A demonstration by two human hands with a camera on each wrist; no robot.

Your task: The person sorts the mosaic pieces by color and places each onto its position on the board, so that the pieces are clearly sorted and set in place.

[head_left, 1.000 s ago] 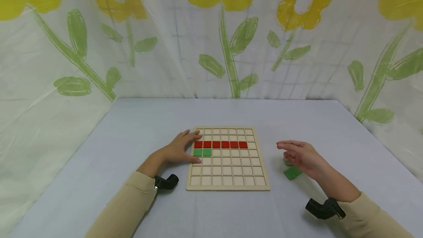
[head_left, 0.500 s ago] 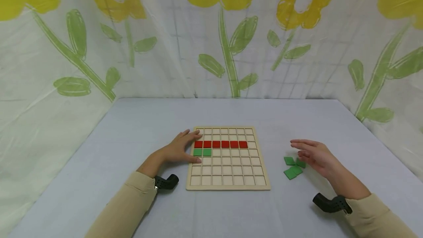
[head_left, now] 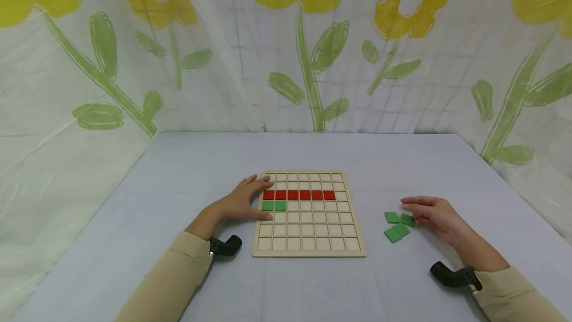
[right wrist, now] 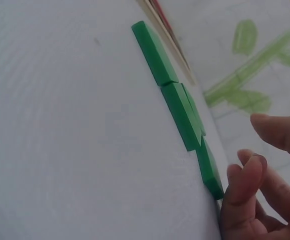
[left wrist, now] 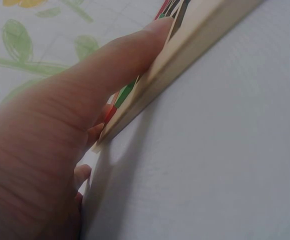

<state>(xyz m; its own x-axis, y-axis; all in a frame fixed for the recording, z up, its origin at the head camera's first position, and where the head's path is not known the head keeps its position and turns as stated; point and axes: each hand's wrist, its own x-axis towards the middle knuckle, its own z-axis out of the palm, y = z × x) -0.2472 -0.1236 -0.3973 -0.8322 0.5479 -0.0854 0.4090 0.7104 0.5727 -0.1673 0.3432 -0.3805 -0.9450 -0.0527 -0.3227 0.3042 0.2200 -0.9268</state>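
A wooden grid board (head_left: 309,254) lies on the table, with several red tiles (head_left: 305,195) along one row. Two green tiles (head_left: 280,205) fill the left cells of the row below. My left hand (head_left: 239,201) rests on the board's left edge, thumb and fingers spread; the left wrist view shows its thumb (left wrist: 130,52) lying over the rim. To the right of the board lies a small group of loose green tiles (head_left: 393,235). My right hand (head_left: 440,218) is beside the rightmost loose tile (right wrist: 209,167), fingers loosely bent and holding nothing visible.
A white cloth covers the table (head_left: 308,292). Behind it hangs a pale curtain (head_left: 223,88) with painted yellow flowers. Dark wrist devices sit on both arms, the right device (head_left: 455,276) low over the table.
My right hand has moved right and then down to the rightmost green tile, uncovering the loose tiles. My left hand and the board stay where they were.
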